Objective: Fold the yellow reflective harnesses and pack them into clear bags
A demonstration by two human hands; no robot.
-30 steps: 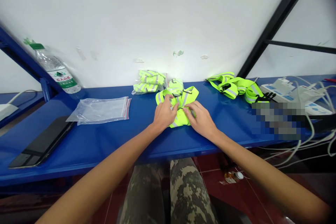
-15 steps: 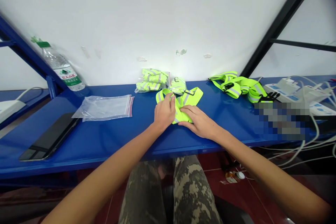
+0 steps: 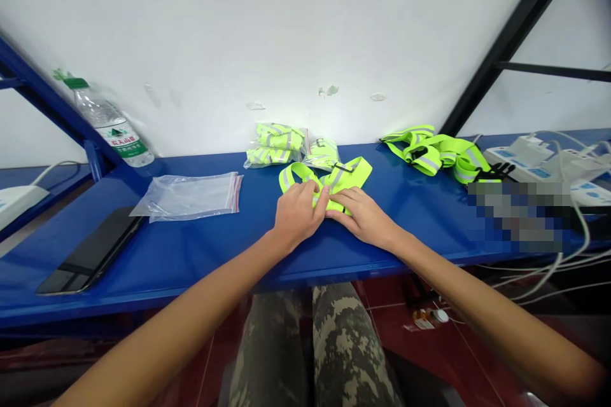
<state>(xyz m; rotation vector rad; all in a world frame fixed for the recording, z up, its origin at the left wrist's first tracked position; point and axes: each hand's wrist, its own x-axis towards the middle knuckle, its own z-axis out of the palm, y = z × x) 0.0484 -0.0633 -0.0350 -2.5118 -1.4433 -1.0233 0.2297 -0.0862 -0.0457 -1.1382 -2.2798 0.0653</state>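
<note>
A neon yellow reflective strap (image 3: 356,173) with a grey stripe and a black buckle lies bunched on the blue table in front of me. My left hand (image 3: 300,211) grips its near left part, fingers curled and thumb pointing inward. Over the near right part, my right hand (image 3: 360,215) presses with its fingers bent round the band. Both thumbs almost meet at the near edge, and part of the strap is hidden under the hands. Just behind it are bagged yellow straps (image 3: 277,143) and another bagged strap (image 3: 323,152).
Clear zip bags (image 3: 191,196) and a black phone (image 3: 93,251) lie on the left of the table (image 3: 219,254). A water bottle (image 3: 117,130) leans by the blue frame. Loose yellow straps (image 3: 432,151) lie at right, beside power strips (image 3: 529,156) with white cables.
My left hand has come slightly nearer and lower, its thumb now pointing towards the right hand. The strap's left loop has opened wider, and its near part is folded under my fingers.
</note>
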